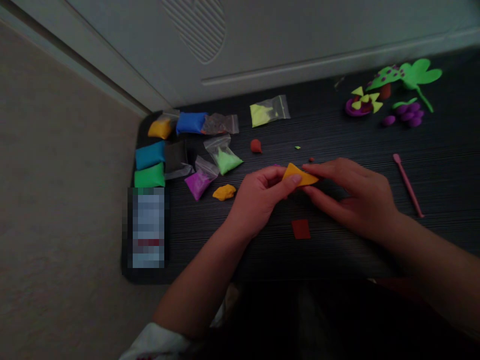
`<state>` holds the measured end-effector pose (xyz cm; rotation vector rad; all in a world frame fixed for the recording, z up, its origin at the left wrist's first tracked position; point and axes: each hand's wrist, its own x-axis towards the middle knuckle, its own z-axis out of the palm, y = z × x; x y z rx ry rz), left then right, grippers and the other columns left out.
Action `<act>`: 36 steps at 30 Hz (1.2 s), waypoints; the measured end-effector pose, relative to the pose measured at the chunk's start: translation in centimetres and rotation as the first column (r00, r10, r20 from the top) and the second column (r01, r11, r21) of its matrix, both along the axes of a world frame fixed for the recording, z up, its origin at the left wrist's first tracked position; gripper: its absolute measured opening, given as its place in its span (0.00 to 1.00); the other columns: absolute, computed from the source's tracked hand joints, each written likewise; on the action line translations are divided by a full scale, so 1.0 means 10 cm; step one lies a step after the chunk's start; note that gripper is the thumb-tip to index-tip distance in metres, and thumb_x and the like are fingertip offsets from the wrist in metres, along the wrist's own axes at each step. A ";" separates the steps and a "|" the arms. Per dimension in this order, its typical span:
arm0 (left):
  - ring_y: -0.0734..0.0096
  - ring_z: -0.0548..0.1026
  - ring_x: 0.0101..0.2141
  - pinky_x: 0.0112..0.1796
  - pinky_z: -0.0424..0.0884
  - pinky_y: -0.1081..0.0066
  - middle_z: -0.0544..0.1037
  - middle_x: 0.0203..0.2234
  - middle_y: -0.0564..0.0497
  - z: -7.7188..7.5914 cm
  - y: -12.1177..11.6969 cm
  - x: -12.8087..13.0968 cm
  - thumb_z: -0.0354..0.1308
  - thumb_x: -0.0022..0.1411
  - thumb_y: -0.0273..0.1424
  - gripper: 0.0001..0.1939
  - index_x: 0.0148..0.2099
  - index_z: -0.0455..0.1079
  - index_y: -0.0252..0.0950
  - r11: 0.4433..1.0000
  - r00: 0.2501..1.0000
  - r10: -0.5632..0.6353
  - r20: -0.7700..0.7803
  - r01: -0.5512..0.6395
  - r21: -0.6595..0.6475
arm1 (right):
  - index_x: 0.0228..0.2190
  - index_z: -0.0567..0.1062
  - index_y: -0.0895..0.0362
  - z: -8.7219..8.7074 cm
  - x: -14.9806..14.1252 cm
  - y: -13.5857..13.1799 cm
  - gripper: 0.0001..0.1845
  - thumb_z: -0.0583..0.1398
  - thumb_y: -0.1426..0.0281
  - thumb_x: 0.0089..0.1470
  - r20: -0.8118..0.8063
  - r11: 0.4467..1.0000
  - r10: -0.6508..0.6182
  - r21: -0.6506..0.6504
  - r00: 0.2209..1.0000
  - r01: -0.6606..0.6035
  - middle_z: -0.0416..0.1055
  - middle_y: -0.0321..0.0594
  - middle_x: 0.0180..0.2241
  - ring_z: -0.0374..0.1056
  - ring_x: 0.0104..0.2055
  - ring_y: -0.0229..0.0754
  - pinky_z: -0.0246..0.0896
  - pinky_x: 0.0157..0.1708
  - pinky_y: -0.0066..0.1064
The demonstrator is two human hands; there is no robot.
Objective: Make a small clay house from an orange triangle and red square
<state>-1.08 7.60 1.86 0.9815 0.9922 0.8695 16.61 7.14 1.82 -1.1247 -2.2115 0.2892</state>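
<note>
A flat, pointed piece of yellow modelling clay [308, 178] is held above the dark table. My left hand [258, 200] pinches it, thumb on top and fingers curled behind. The fingertips of my right hand [356, 195] are at its right end, index finger along the upper edge and thumb below. Just under the hands lies a red clay square [301, 229]. A lump of yellow clay [224, 192] rests left of my left hand. Beyond the hands are a red clay drop [256, 146], a tiny red ball [311, 160] and a small green bit [297, 147].
Clay bags, including blue [191, 122], green [150, 176], purple [198, 185] and pale yellow [260, 114], lie left and behind. A phone-like device [148, 230], blurred out, sits front left. At right are a pink tool [408, 185], purple clay grapes [410, 115] and a green clay flower [418, 75].
</note>
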 end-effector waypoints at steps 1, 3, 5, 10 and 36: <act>0.80 0.65 0.26 0.30 0.60 0.76 0.70 0.22 0.56 0.00 0.00 0.00 0.59 0.53 0.34 0.08 0.30 0.71 0.34 1.000 1.000 0.006 0.001 -0.006 0.000 | 0.44 0.70 0.55 0.00 0.00 0.00 0.18 0.59 0.68 0.49 -0.003 1.000 -0.002 -0.001 1.000 0.002 0.74 0.41 0.38 0.70 0.38 0.42 0.64 0.37 0.34; 0.80 0.66 0.26 0.31 0.61 0.77 0.71 0.23 0.56 0.00 0.01 0.00 0.59 0.53 0.34 0.07 0.31 0.72 0.34 1.000 1.000 0.008 0.006 -0.008 -0.006 | 0.43 0.71 0.55 0.00 0.01 0.00 0.16 0.59 0.68 0.50 -0.005 1.000 -0.003 0.003 1.000 0.003 0.74 0.40 0.37 0.70 0.38 0.42 0.64 0.37 0.34; 0.80 0.67 0.27 0.32 0.62 0.77 0.73 0.24 0.56 -0.01 0.01 0.00 0.60 0.53 0.33 0.07 0.31 0.72 0.34 1.000 1.000 0.008 0.019 -0.008 -0.017 | 0.42 0.72 0.55 0.00 0.01 0.00 0.15 0.59 0.69 0.50 -0.001 1.000 -0.007 0.014 1.000 0.007 0.75 0.40 0.36 0.70 0.38 0.41 0.64 0.37 0.34; 0.80 0.68 0.27 0.32 0.63 0.78 0.74 0.25 0.55 -0.02 0.00 0.00 0.60 0.53 0.32 0.06 0.32 0.72 0.34 1.000 0.999 0.016 0.050 -0.015 -0.018 | 0.42 0.72 0.56 -0.02 0.01 0.01 0.15 0.59 0.70 0.50 0.002 0.999 -0.011 0.035 1.000 0.011 0.75 0.40 0.37 0.70 0.37 0.40 0.64 0.36 0.33; 0.81 0.67 0.27 0.31 0.62 0.78 0.73 0.25 0.56 -0.01 0.01 0.00 0.59 0.54 0.32 0.05 0.32 0.72 0.36 0.999 0.996 0.040 0.075 -0.042 0.016 | 0.41 0.72 0.55 0.03 0.01 0.01 0.14 0.59 0.69 0.50 -0.067 0.998 -0.051 -0.052 0.996 0.047 0.75 0.40 0.35 0.71 0.36 0.40 0.65 0.34 0.33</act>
